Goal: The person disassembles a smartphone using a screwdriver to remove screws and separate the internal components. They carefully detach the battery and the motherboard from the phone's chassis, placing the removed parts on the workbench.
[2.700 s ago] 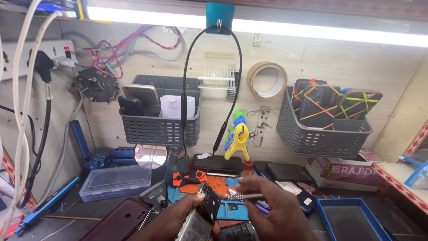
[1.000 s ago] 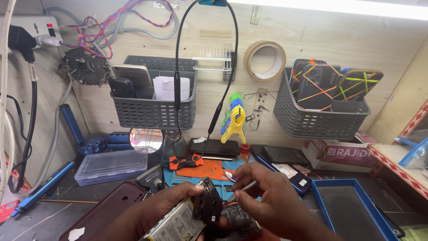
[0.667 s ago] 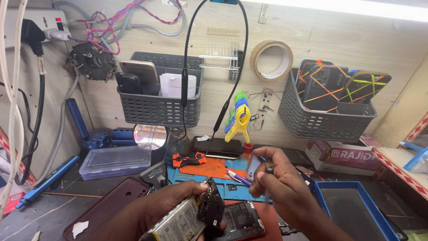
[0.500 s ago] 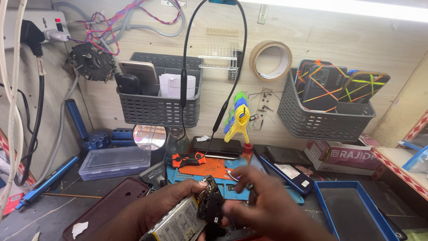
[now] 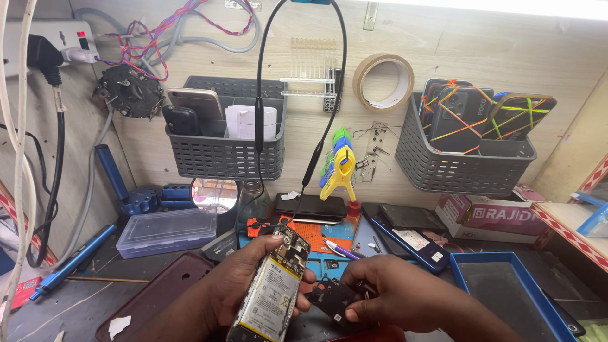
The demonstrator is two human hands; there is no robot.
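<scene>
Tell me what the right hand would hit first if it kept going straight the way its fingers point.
The right hand points leftward, pinching a small black plate. Straight on, it would likely meet the opened phone held in the left hand, though depth is unclear.

Head view, person's own body. Left hand (image 5: 244, 285): bare, no glove, no ring or watch on the visible part; the forearm enters from the lower left edge, uncovered, with no sleeve in frame. Right hand (image 5: 396, 292): likewise bare, no glove, no ring visible; its forearm enters from the lower right edge, uncovered up to the border of the frame. Fingernails (image 5: 351, 311) are short and unpainted where they show. No clothing is visible on either arm.
</scene>
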